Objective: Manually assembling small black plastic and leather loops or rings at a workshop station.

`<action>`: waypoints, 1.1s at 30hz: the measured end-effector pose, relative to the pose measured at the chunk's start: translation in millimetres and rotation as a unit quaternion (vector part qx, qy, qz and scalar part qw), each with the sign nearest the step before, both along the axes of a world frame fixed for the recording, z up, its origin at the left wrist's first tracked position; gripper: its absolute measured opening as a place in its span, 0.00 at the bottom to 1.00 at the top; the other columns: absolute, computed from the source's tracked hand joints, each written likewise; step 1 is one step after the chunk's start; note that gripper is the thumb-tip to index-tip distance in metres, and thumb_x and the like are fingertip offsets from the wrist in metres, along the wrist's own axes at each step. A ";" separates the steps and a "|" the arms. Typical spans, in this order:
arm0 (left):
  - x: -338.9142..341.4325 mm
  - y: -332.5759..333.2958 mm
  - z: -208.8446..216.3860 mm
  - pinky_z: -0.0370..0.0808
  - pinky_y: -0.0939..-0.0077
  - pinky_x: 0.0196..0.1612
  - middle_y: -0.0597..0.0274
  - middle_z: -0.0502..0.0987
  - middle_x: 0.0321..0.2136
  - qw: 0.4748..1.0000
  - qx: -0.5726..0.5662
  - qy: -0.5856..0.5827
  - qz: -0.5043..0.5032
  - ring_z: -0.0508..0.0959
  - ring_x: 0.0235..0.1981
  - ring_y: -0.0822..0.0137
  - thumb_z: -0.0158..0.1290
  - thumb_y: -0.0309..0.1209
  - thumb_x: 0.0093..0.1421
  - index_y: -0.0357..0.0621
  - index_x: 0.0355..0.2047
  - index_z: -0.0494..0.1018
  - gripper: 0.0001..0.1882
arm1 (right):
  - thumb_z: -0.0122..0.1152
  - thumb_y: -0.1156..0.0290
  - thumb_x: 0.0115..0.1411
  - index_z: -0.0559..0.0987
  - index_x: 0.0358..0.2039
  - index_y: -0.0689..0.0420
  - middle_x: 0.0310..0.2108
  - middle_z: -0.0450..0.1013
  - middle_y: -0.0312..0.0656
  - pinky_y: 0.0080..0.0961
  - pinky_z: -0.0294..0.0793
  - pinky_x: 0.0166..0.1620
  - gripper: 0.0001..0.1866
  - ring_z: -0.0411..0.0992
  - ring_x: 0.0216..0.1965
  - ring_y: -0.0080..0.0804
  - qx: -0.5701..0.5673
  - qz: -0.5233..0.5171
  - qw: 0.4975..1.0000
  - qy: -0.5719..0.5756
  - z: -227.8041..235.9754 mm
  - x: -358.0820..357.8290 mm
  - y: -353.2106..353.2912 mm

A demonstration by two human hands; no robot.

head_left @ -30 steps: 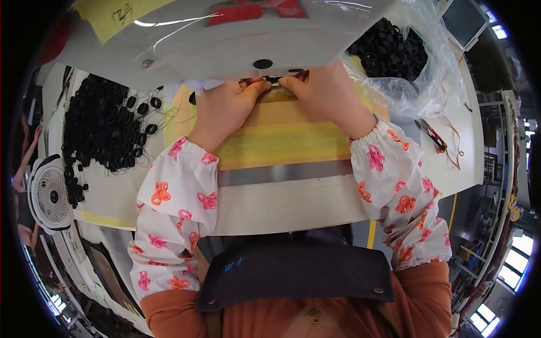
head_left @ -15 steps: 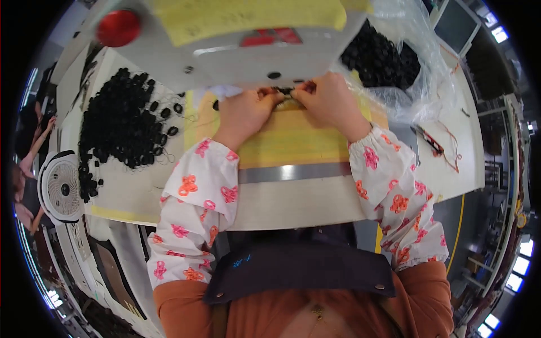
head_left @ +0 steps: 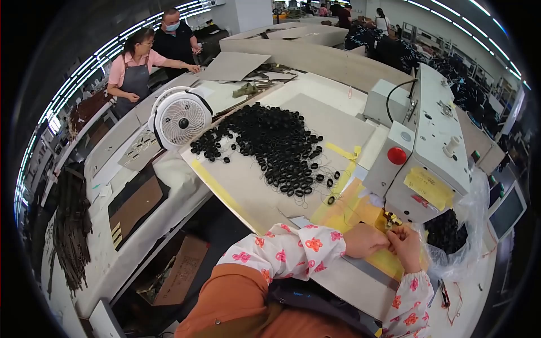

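My left hand (head_left: pixel 363 240) and my right hand (head_left: pixel 403 245) meet at the front of a white sewing machine (head_left: pixel 417 191), just below its brass-coloured needle area (head_left: pixel 389 218). Both are closed, fingertips together over the yellow-taped work surface (head_left: pixel 372 263). Whatever lies between the fingertips is too small and covered to make out. To the left spreads a large heap of small black oval loops (head_left: pixel 276 146), some trailing thin threads. A few single loops lie near the machine, one of them a black loop (head_left: pixel 331 200) on yellow tape.
A clear plastic bag (head_left: pixel 479 219) holds more black loops (head_left: pixel 446 232) right of the machine. A cutter (head_left: pixel 444 294) lies by my right sleeve. At the table's left edge stands a white fan (head_left: pixel 181 119). Two people (head_left: pixel 135 73) are at a farther table.
The view has swung left and up, bringing the fan, the loop heap and other people into fuller sight. My hands stay together at the machine; the small black piece seen between them earlier is now hidden.
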State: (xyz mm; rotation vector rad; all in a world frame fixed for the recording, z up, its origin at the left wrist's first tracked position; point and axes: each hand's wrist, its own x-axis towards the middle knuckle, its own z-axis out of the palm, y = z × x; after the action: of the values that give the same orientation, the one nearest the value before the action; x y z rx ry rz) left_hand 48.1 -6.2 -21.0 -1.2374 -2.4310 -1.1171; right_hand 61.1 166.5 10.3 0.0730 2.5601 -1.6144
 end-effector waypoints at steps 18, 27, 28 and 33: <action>-33.2 -2.7 10.5 0.68 0.66 0.26 0.55 0.73 0.19 0.978 0.069 -0.178 -0.079 0.73 0.23 0.56 0.46 0.39 0.56 0.48 0.29 0.74 0.11 | 0.58 0.80 0.49 0.74 0.29 0.63 0.19 0.71 0.35 0.13 0.67 0.25 0.06 0.68 0.21 0.16 -0.054 0.244 0.965 -0.078 13.4 24.1 -19.5; -32.9 -3.6 12.0 0.70 0.67 0.28 0.57 0.75 0.21 0.985 0.049 -0.164 0.001 0.75 0.23 0.57 0.50 0.38 0.52 0.50 0.34 0.73 0.11 | 0.50 0.73 0.57 0.66 0.37 0.61 0.20 0.70 0.37 0.14 0.65 0.22 0.08 0.67 0.18 0.20 -0.168 0.036 0.984 -0.036 3.3 -0.3 5.6; -33.2 -6.0 11.5 0.71 0.67 0.28 0.57 0.75 0.21 0.984 0.024 -0.175 0.001 0.75 0.24 0.57 0.52 0.37 0.52 0.50 0.36 0.73 0.12 | 0.50 0.72 0.57 0.66 0.36 0.61 0.20 0.70 0.37 0.14 0.65 0.21 0.08 0.68 0.18 0.20 -0.166 0.045 0.984 -0.045 2.4 -2.6 1.8; -39.5 1.5 3.9 0.70 0.74 0.24 0.57 0.75 0.20 0.977 0.045 -0.210 0.002 0.76 0.21 0.62 0.54 0.35 0.50 0.49 0.36 0.74 0.12 | 0.53 0.69 0.57 0.64 0.33 0.60 0.21 0.71 0.39 0.14 0.68 0.22 0.10 0.69 0.20 0.20 -0.170 0.087 0.977 -0.095 5.2 -10.9 8.9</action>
State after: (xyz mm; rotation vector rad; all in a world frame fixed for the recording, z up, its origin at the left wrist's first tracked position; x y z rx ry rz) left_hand 8.7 -4.7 -17.1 -1.0553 -2.6303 -1.6080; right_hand 50.2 175.4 15.5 -0.0247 2.0599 -1.8485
